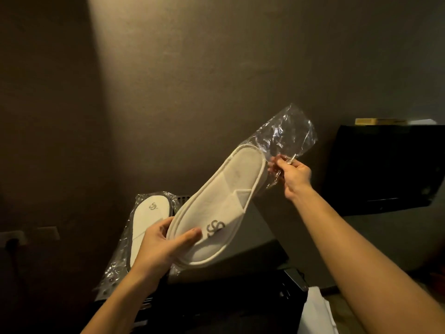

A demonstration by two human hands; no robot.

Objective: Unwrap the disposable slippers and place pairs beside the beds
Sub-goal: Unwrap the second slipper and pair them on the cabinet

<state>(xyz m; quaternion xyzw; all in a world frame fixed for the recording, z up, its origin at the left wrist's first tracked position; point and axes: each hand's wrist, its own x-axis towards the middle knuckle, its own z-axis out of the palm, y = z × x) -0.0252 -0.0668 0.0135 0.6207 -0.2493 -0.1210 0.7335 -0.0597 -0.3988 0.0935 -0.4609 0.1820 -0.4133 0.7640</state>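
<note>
Here, in the head view, a cream fabric slipper with a grey logo [216,208] is held aloft, long axis running lower-left to upper-right, toe gripped by the left hand [161,247]; the right hand [295,175] is pinched on its crinkled clear plastic wrapper [289,138]. A second wrapped slipper [147,222] lies below.

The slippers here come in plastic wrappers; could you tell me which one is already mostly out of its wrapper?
The slipper held up between both hands: its wrapper covers only the heel end. The other slipper, lying behind the left hand, remains fully wrapped.

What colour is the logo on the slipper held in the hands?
Grey, on the cream slipper; the head view shows it.
</note>
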